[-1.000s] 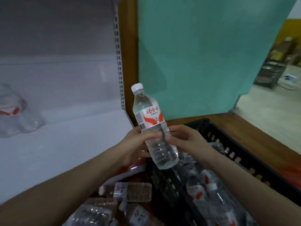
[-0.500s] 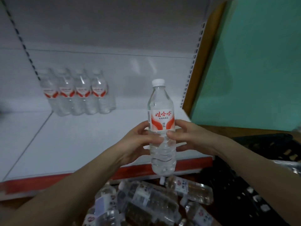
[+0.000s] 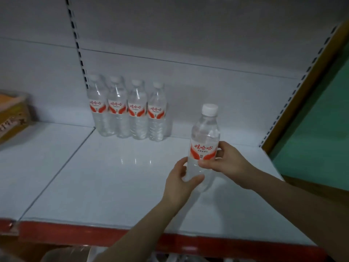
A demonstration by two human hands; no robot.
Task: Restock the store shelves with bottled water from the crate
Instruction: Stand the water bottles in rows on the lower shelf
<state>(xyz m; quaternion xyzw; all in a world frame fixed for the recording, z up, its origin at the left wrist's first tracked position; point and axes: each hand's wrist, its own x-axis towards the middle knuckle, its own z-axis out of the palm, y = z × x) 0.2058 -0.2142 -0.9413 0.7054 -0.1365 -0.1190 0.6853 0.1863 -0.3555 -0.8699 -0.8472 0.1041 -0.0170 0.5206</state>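
Note:
I hold a clear water bottle [image 3: 204, 137] with a white cap and a red-and-white label upright over the white shelf [image 3: 113, 178]. My left hand [image 3: 181, 184] grips its lower body from the left. My right hand [image 3: 224, 161] pinches it at the label's lower edge from the right. Whether its base touches the shelf I cannot tell. A row of several matching bottles [image 3: 128, 112] stands against the shelf's back panel, to the left of the held one. The crate is out of view.
The shelf has a red front strip [image 3: 75, 233] and a slotted upright [image 3: 79, 52] behind the row. A yellow-brown carton [image 3: 13, 118] sits at the far left. A wooden post [image 3: 306, 86] and a green wall [image 3: 321, 140] bound the right side. Plastic-wrapped goods [image 3: 66, 254] lie below.
Both hands carried the bottle away from the crate and forward over the shelf, to the right of the standing row. The view swung left onto the shelf; the crate left the frame.

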